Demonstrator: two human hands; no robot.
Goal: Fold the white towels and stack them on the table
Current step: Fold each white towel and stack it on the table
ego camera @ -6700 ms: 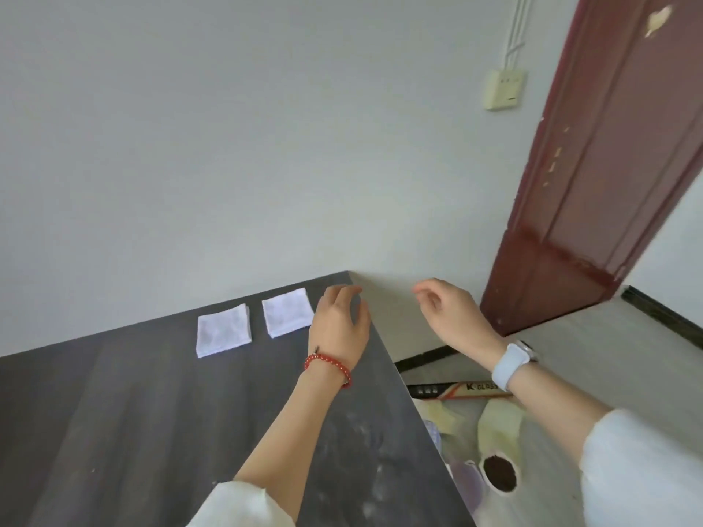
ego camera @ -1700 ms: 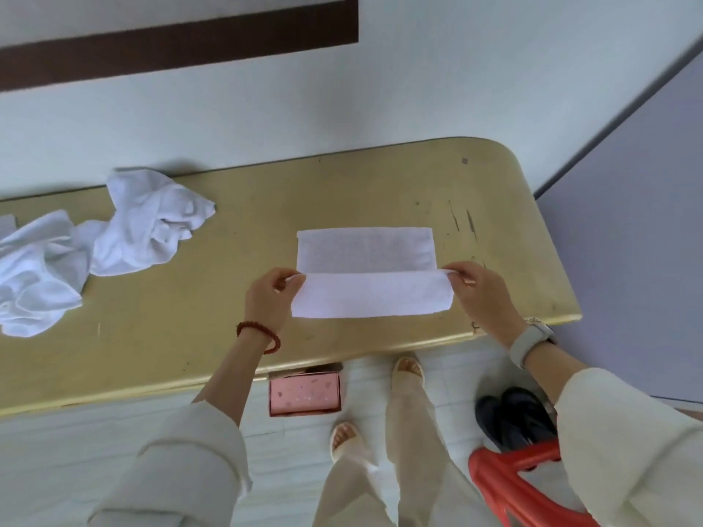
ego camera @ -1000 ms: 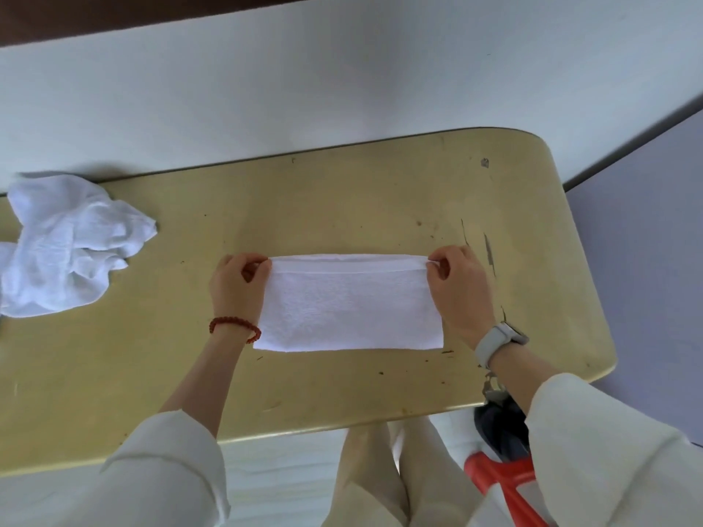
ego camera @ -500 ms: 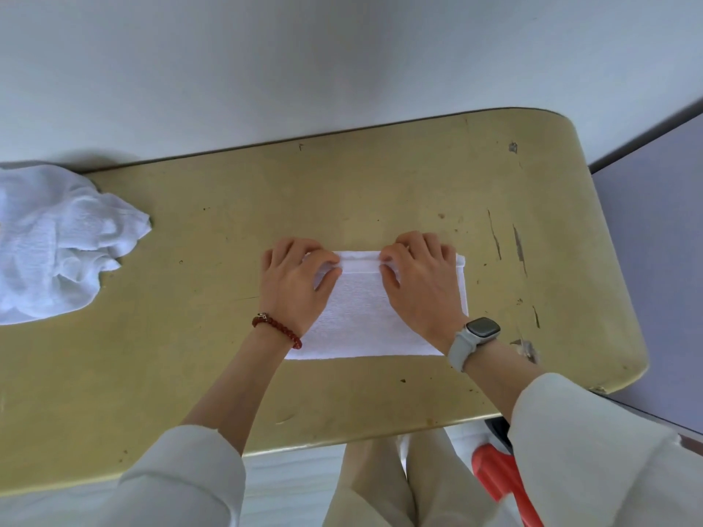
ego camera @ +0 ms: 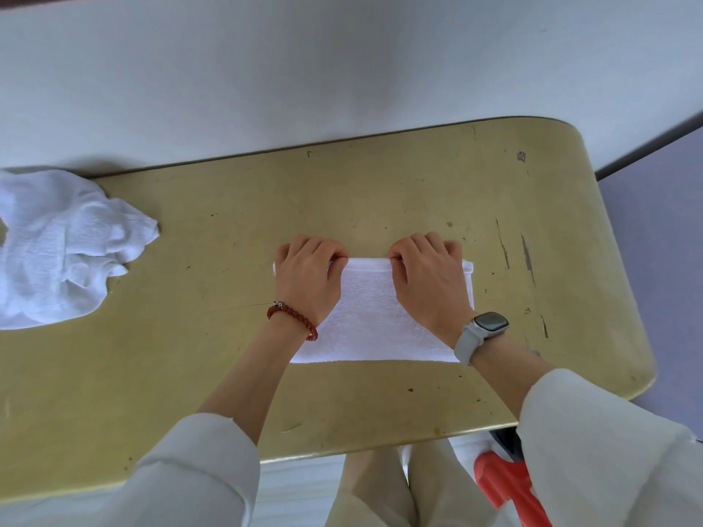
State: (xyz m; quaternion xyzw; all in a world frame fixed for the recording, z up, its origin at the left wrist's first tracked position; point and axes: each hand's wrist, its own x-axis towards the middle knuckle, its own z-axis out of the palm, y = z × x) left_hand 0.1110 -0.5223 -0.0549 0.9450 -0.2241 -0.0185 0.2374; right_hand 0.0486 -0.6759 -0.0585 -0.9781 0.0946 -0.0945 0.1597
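Both hands are set on the half-folded white towel [ego camera: 374, 321] mid-table: the left hand [ego camera: 306, 277] and right hand [ego camera: 430, 281] have fingers curled over its far edge, apparently gripping it. At least one more fold is judged to be needed. A crumpled heap of unfolded white towels [ego camera: 62, 247] is left at the yellow table's [ego camera: 380, 195] left end; no stack is seen.

Bright, even daylight, soft sheen across the table [ego camera: 418, 192] top, faint shadows under the hands, sharp focus, wide-angle bending toward the table's ends
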